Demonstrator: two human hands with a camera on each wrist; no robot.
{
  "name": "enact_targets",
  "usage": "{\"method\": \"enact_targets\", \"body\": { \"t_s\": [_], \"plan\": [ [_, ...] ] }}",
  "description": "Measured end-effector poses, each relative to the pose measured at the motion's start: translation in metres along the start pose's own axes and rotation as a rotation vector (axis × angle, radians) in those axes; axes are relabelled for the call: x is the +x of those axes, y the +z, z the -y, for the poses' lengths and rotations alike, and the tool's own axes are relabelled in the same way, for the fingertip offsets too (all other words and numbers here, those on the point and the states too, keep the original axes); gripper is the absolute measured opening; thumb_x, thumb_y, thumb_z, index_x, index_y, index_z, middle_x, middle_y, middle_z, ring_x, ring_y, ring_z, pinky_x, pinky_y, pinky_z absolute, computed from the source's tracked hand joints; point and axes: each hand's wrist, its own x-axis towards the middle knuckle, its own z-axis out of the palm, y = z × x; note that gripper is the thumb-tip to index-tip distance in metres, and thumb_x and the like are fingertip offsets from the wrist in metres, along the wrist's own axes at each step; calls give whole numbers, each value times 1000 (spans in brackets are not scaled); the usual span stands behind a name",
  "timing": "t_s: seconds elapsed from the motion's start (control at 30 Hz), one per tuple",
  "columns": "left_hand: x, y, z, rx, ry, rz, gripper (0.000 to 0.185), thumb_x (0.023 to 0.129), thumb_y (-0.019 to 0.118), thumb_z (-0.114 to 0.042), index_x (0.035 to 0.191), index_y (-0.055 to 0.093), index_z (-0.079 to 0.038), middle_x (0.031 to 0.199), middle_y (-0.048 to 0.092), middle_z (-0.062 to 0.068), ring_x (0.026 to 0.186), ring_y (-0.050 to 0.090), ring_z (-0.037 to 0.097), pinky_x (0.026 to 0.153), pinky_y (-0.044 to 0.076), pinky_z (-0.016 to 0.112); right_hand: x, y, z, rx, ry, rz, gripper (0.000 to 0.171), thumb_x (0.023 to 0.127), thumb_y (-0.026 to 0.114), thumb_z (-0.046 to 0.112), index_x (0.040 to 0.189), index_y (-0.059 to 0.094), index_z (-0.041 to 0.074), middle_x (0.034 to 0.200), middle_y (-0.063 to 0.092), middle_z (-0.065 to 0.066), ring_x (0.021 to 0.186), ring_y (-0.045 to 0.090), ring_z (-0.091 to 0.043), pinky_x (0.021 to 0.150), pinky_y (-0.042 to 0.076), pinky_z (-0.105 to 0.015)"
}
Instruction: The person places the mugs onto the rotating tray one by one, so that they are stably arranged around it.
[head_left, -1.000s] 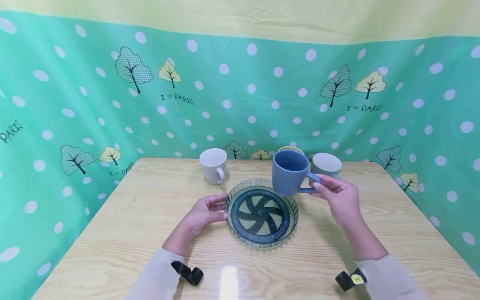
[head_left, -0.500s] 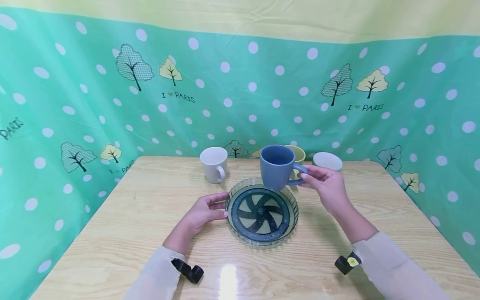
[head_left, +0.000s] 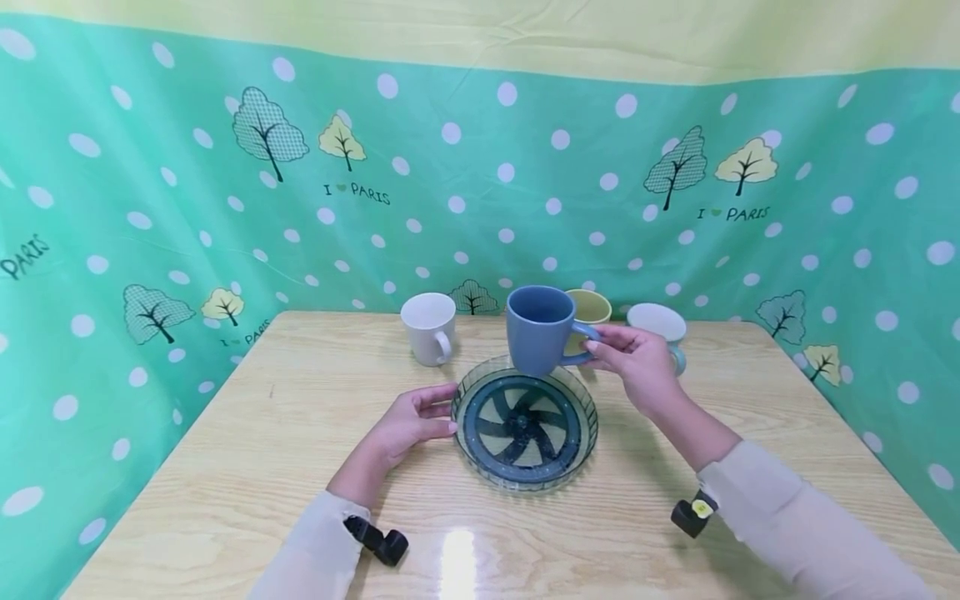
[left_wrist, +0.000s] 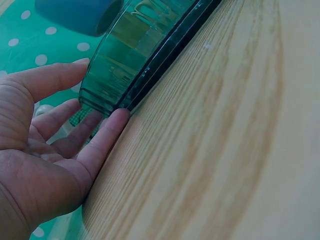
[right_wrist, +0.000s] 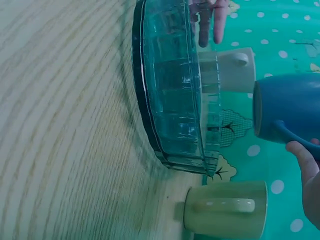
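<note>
- Table point(head_left: 225, 467): pale wood grain, backed by a green dotted cloth point(head_left: 150, 208) printed with trees.
- White mug point(head_left: 429, 328): upright at the far left of the table, handle facing me, well apart from my hands.
- My left hand point(head_left: 408, 425): lies on the table at the dish's left side, fingers nearly straight and relaxed, holding nothing; the left wrist view shows the fingertips point(left_wrist: 117, 117) touching the dish's wall at its base.
- Glass dish point(head_left: 524, 423): round, green-tinted, ribbed wall, dark pinwheel pattern in its floor; it sits flat on the table between my hands.
- Blue mug point(head_left: 537, 330): upright, in the air over the dish's far rim, clear of the glass; the right wrist view shows a gap between mug point(right_wrist: 285, 115) and dish point(right_wrist: 175, 100).
- Yellow mug point(head_left: 588, 310): stands on the table just behind the blue mug, partly hidden by it.
- My right hand point(head_left: 634, 360): fingers and thumb pinch the blue mug's handle and carry the mug.
- Pale blue mug point(head_left: 660, 327): far right, behind my right hand, partly covered by it.
</note>
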Motion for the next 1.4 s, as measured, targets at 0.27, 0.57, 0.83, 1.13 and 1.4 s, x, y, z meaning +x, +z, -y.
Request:
{"method": "enact_targets", "body": {
  "t_s": [0.27, 0.57, 0.83, 1.13, 1.4],
  "plan": [
    [0, 1, -2, 3, -5, -12, 72, 80, 71, 8, 145, 41, 2, 146, 43, 23, 127, 49, 37, 91, 54, 34, 3, 1, -6, 80, 8, 36, 15, 88, 69, -2, 103, 71, 0, 93, 73, -11, 82, 72, -21, 79, 58, -37],
    [-1, 1, -2, -6, -5, 0, 71, 81, 69, 8, 145, 39, 3, 147, 41, 24, 129, 46, 39, 91, 54, 33, 2, 7, -14, 131, 49, 56, 20, 87, 67, -9, 99, 70, 7, 89, 72, -7, 77, 72, -19, 77, 59, -34],
    [-1, 2, -2, -17, -7, 11, 71, 81, 69, 9, 146, 38, 4, 148, 40, 24, 129, 45, 39, 92, 54, 33, 2, 7, -18, 139, 54, 48, 21, 88, 65, -10, 102, 69, 5, 93, 73, -11, 82, 72, -20, 82, 56, -42],
    [-2, 0, -2, -1, -9, -1, 72, 81, 70, 7, 146, 39, 2, 148, 40, 23, 130, 45, 38, 92, 54, 34, 5, 8, -25, 103, 31, 58, 20, 85, 66, -11, 97, 70, 5, 89, 72, -9, 80, 72, -21, 80, 57, -40],
    [-1, 0, -1, -21, -21, -18, 72, 80, 71, 8, 145, 42, 0, 147, 43, 20, 128, 48, 35, 92, 54, 34, 5, 7, -30, 92, 69, 39, 17, 87, 65, -9, 98, 68, 3, 90, 71, -8, 82, 71, -18, 81, 57, -40]
  ]
}}
